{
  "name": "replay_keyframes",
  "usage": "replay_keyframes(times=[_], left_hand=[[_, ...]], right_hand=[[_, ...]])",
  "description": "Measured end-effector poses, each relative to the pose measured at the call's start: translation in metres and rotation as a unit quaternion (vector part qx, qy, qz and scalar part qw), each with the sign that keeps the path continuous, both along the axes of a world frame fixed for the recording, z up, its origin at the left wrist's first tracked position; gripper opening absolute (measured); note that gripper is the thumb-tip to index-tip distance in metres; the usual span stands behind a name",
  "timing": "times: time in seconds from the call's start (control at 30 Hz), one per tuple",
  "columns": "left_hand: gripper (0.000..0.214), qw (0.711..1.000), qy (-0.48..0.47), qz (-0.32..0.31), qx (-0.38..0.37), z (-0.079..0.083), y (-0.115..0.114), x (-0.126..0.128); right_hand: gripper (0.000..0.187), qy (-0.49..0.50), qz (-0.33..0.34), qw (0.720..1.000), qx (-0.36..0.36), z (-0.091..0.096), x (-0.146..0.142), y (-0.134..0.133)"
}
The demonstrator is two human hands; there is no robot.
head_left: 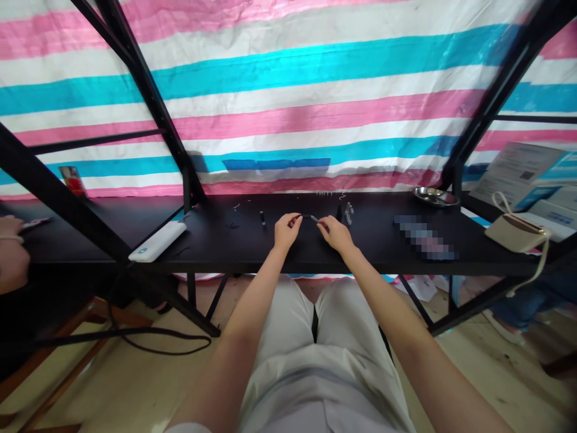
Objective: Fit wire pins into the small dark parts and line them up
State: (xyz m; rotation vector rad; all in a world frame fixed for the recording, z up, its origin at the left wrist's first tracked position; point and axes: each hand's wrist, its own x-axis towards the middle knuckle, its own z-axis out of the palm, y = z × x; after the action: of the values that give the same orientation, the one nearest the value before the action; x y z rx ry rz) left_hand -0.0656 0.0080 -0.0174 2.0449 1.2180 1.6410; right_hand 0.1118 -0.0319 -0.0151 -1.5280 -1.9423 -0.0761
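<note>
My left hand (286, 229) and my right hand (335, 233) rest on the black table (252, 252), fingers pinched. Between them they hold a small dark part with a grey end (310, 217), the left on its left end and the right on its right end. Just beyond the right hand stand a small dark upright piece (339, 211) and a cluster of tiny clear vials (348, 213). Another small dark piece (262, 219) lies to the left of my left hand.
A white power bank (157, 241) with a black cable lies at the table's left. A metal dish (435, 195) sits far right, near a beige pouch (516, 232) and boxes. Another person's hand (11, 249) shows at the left edge. Black frame bars (148, 96) cross a striped tarp.
</note>
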Motion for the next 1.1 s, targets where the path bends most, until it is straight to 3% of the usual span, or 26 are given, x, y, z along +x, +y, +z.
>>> replay_keyframes(times=[0.47,0.8,1.1], left_hand=[[0.028,1.0,0.006,-0.009,-0.003,-0.0013,0.0015,-0.0016],[0.025,0.994,0.097,-0.057,-0.017,-0.0038,0.0019,-0.0014],[0.023,0.99,0.098,-0.094,-0.047,-0.0054,0.0047,-0.001]], right_hand=[[0.028,-0.006,0.019,1.0,-0.016,-0.0031,0.0013,0.003],[0.032,0.027,0.022,0.999,-0.026,-0.0029,0.0003,0.0028],[0.029,0.022,0.034,0.999,-0.007,-0.0044,0.002,0.0028]])
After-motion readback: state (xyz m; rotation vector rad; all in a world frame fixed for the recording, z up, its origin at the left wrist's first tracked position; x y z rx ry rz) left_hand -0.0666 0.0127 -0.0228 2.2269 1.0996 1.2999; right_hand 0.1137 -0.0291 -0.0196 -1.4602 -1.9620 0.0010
